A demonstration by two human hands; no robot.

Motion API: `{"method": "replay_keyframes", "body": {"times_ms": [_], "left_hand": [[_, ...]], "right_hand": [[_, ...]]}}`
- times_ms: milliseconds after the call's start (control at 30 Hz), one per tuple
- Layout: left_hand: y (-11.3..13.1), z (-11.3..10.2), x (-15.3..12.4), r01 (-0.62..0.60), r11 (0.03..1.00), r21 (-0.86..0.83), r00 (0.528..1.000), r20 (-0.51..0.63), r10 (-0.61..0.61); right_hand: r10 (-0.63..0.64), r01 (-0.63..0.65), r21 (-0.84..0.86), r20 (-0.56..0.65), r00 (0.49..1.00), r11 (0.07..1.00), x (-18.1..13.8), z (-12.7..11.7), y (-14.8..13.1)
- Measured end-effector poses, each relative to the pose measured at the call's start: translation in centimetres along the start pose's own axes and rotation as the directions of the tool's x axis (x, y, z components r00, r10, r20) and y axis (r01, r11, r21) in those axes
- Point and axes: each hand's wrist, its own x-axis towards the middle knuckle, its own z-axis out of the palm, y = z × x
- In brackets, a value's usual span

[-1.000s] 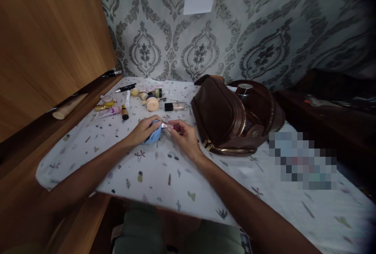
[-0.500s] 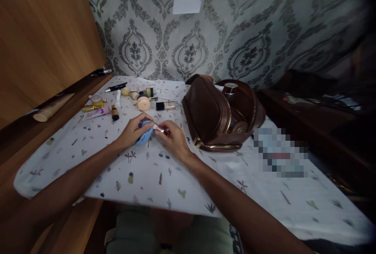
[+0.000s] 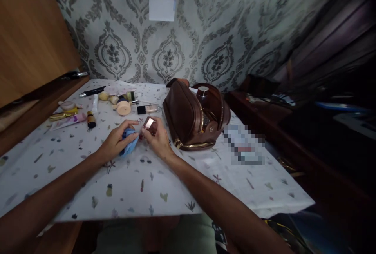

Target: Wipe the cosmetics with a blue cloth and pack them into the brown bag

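Observation:
A crumpled blue cloth (image 3: 129, 144) is bunched in my left hand (image 3: 117, 140), its fingers curled around it above the table. Just to the right, my right hand (image 3: 158, 138) pinches a small brownish-pink case with a shiny, mirror-like face (image 3: 149, 123); its exact kind is hard to make out. The two hands are close together with a narrow gap between them. Beyond them lie a bottle of liquid foundation with a black cap (image 3: 148, 109) and a round beige jar (image 3: 123, 107).
An unzipped brown leather bag (image 3: 188, 117) stands right of my hands, a silver-topped item (image 3: 203, 91) inside. Several cosmetics, including a small dark bottle (image 3: 91, 120) and a pink-and-white tube (image 3: 69, 120), lie at left. A blurred-out flat item (image 3: 245, 146) lies right of the bag.
My right hand has drawn slightly away from the cloth and turned the small case so its shiny face shows. The whole view has swung to the right.

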Motion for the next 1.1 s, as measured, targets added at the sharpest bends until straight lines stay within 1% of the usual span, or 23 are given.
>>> {"method": "replay_keyframes", "body": {"times_ms": [67, 100, 167, 233, 300, 367, 433, 500, 533, 600, 667, 767, 833, 900, 1000, 1033, 1100], "left_hand": [[0.1, 0.1, 0.0, -0.034, 0.999, 0.008, 0.998, 0.057, 0.033], [0.1, 0.2, 0.0, -0.045, 0.999, 0.003, 0.996, 0.077, 0.045], [0.1, 0.2, 0.0, -0.058, 0.998, -0.01, 0.994, 0.09, 0.059], [0.0, 0.1, 0.0, -0.062, 0.998, -0.022, 0.995, 0.076, 0.064], [-0.1, -0.1, 0.0, -0.057, 0.998, -0.039, 0.997, 0.057, 0.059], [0.0, -0.1, 0.1, -0.039, 0.997, -0.061, 0.999, 0.02, 0.04], [0.4, 0.1, 0.2, -0.022, 0.996, -0.089, 1.0, -0.022, 0.02], [1.3, 0.6, 0.5, -0.012, 0.991, -0.132, 0.999, -0.04, 0.007], [2.0, 0.9, 0.6, -0.016, 0.987, -0.157, 1.0, -0.028, 0.011], [3.7, 1.6, 1.0, -0.042, 0.977, -0.211, 0.998, 0.03, 0.049], [5.8, 2.5, 1.4, -0.087, 0.964, -0.251, 0.985, 0.122, 0.12], [9.3, 4.2, 2.4, -0.162, 0.948, -0.275, 0.939, 0.253, 0.234], [11.3, 5.6, 3.0, -0.188, 0.941, -0.282, 0.908, 0.316, 0.276], [12.8, 7.1, 3.6, -0.173, 0.939, -0.298, 0.889, 0.363, 0.279], [14.1, 8.9, 4.0, -0.114, 0.946, -0.303, 0.89, 0.391, 0.233], [14.3, 9.3, 4.0, -0.099, 0.953, -0.286, 0.891, 0.4, 0.213], [14.3, 9.8, 3.7, -0.099, 0.969, -0.226, 0.885, 0.425, 0.189]], "right_hand": [[0.054, -0.052, 0.161, -0.012, 0.998, 0.986, 0.3, 0.1, 0.4], [0.079, -0.078, 0.212, 0.007, 0.997, 0.974, 0.4, 0.2, 0.5], [0.105, -0.115, 0.256, 0.051, 0.993, 0.96, 0.5, 0.3, 0.8], [0.102, -0.117, 0.264, 0.071, 0.992, 0.958, 0.5, 0.5, 0.8], [0.077, -0.09, 0.256, 0.06, 0.995, 0.962, 0.4, 0.4, 0.3], [0.025, -0.032, 0.216, 0.037, 0.999, 0.976, 0.1, 0.1, -0.7], [-0.055, 0.053, 0.118, 0.015, 0.998, 0.992, -0.6, -0.8, -2.1], [-0.145, 0.145, -0.039, 0.012, 0.989, 0.989, -1.6, -2.1, -3.8], [-0.191, 0.193, -0.121, 0.025, 0.981, 0.974, -2.2, -2.9, -4.7], [-0.291, 0.286, -0.248, 0.014, 0.957, 0.926, -3.3, -4.8, -6.5], [-0.356, 0.328, -0.291, -0.047, 0.933, 0.899, -4.2, -6.8, -8.3], [-0.389, 0.329, -0.297, -0.173, 0.905, 0.896, -4.5, -9.7, -10.7], [-0.403, 0.329, -0.307, -0.217, 0.889, 0.893, -3.9, -11.7, -11.8], [-0.399, 0.312, -0.359, -0.2, 0.895, 0.879, -3.0, -13.7, -12.2], [-0.36, 0.23, -0.515, -0.166, 0.918, 0.826, -1.8, -16.5, -11.6], [-0.342, 0.201, -0.569, -0.152, 0.927, 0.798, -1.6, -17.3, -11.3], [-0.315, 0.153, -0.695, -0.112, 0.942, 0.702, -1.5, -18.8, -10.8]]}}
